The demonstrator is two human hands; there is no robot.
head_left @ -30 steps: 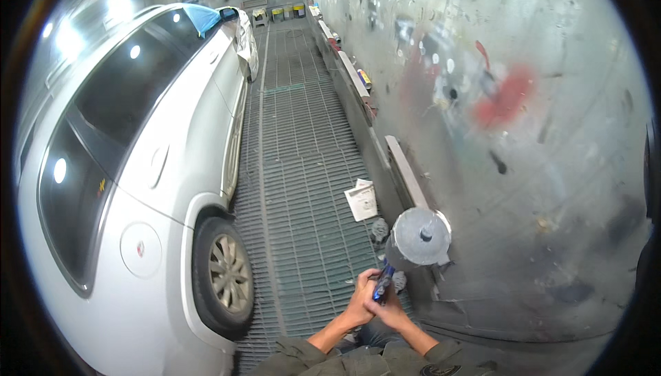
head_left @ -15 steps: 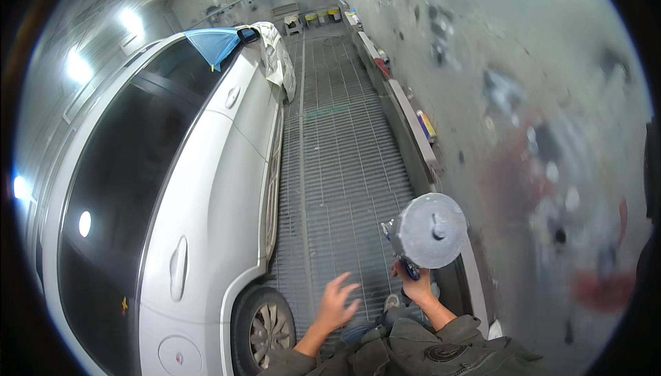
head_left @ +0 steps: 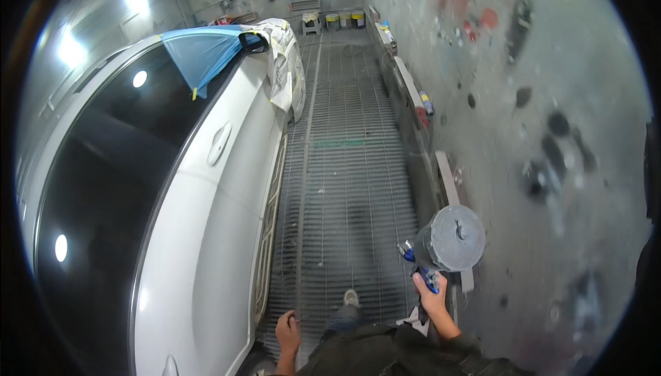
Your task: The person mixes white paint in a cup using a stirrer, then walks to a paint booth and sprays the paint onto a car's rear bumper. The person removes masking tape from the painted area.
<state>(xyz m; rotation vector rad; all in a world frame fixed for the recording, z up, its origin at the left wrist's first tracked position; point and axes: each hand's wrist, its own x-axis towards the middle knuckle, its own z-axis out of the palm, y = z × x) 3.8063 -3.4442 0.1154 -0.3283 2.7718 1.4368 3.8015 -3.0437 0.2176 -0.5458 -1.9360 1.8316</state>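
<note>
overspray could hit the white car [head_left: 227, 190] if the right hand [head_left: 435, 300], gripping the spray gun [head_left: 441, 248], swings while the left hand [head_left: 288, 328] hangs loosely curled, empty.

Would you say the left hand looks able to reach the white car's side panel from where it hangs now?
Probably yes: the left hand hangs empty right beside the white car, with nothing visible between them. The right hand holds the spray gun.

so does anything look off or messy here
The booth wall on the right is splotched with red and black paint overspray. Otherwise nothing stands out: the right hand holds the spray gun upright, and the white car looks undamaged.
</note>
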